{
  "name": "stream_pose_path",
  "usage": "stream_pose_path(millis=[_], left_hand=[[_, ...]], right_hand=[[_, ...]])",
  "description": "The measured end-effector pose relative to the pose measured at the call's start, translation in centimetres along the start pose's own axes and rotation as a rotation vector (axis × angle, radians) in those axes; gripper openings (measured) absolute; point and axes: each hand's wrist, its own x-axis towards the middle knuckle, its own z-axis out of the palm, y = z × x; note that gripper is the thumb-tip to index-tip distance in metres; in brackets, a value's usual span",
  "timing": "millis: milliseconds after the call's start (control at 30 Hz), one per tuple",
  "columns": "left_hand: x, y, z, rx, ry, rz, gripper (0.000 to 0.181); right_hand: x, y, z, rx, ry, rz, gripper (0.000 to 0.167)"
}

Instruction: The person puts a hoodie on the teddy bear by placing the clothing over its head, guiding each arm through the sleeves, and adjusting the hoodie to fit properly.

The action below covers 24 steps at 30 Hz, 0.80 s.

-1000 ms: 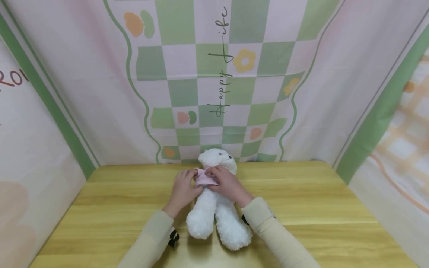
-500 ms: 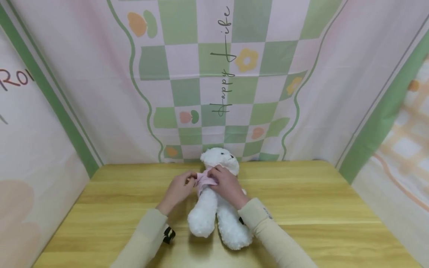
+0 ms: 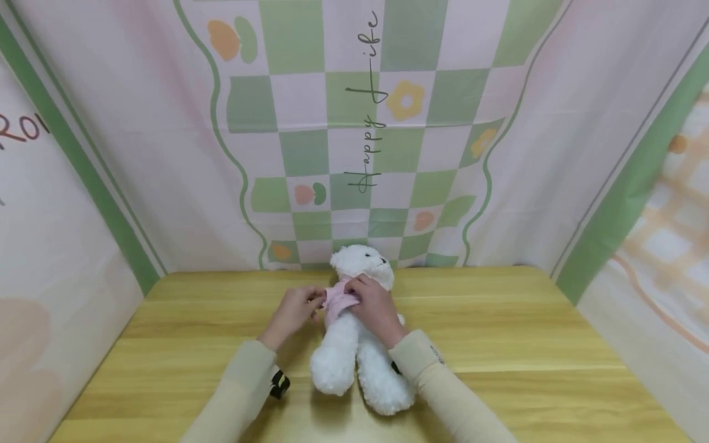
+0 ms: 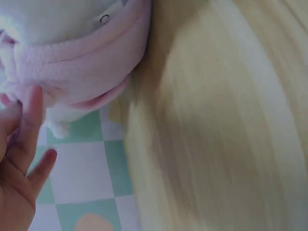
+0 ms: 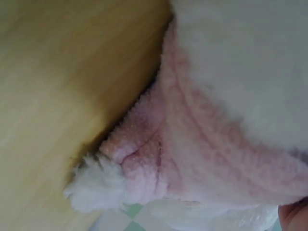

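A white plush bear [image 3: 335,363] lies on its back in the head view, its head toward the patterned cloth and its legs toward me. Round its body is a pink fleecy shirt [image 3: 338,300]. My left hand [image 3: 292,312] pinches the shirt's left-side sleeve edge between thumb and fingers; the left wrist view shows the fingertips [image 4: 33,98] against the pink fabric. Over the bear's chest, my right hand [image 3: 378,309] grips the shirt front, its fingers curled. One white paw [image 5: 96,185] pokes from a pink sleeve in the right wrist view, where only a bit of the hand shows.
The wooden table [image 3: 498,344] spreads out on both sides of the bear. A green-and-white checked cloth [image 3: 354,147] hangs behind its far edge, with further hanging cloths at left and right. Black straps [image 3: 279,384] show at my beige sleeve cuffs.
My left hand has drawn left from the shirt's lower hem to its sleeve edge, uncovering more pink fabric. The right hand stays on the shirt front, and the bear has barely shifted.
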Motion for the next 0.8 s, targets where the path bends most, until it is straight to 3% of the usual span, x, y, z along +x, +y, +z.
stream_pose_path(millis=[167,333,400,500,600,700,800], left_hand=[[-0.1,0.3,0.1,0.097,0.005,0.023,0.012],[-0.4,0.4,0.3,0.224,0.037,0.051,0.009],[-0.4,0.4,0.4,0.28,0.055,0.057,0.008],[-0.5,0.3,0.4,0.351,0.092,0.078,0.007],[-0.5,0.3,0.2,0.386,0.176,0.115,0.007],[-0.5,0.1,0.0,0.394,0.268,0.111,0.009],[-0.2,-0.2,-0.2,0.344,0.296,0.037,0.012]], right_hand=[[0.1,-0.1,0.1,0.002,0.006,0.023,0.021],[0.0,0.2,0.0,0.082,-0.027,0.037,0.024],[0.0,0.4,-0.3,0.104,-0.052,-0.017,0.026],[-0.3,0.8,-0.5,0.086,-0.078,-0.162,0.021],[-0.5,1.2,-1.0,0.08,-0.083,-0.267,0.013],[-0.7,1.5,-1.4,0.109,-0.094,-0.277,0.013],[-0.7,1.6,-1.8,0.162,-0.135,-0.245,0.013]])
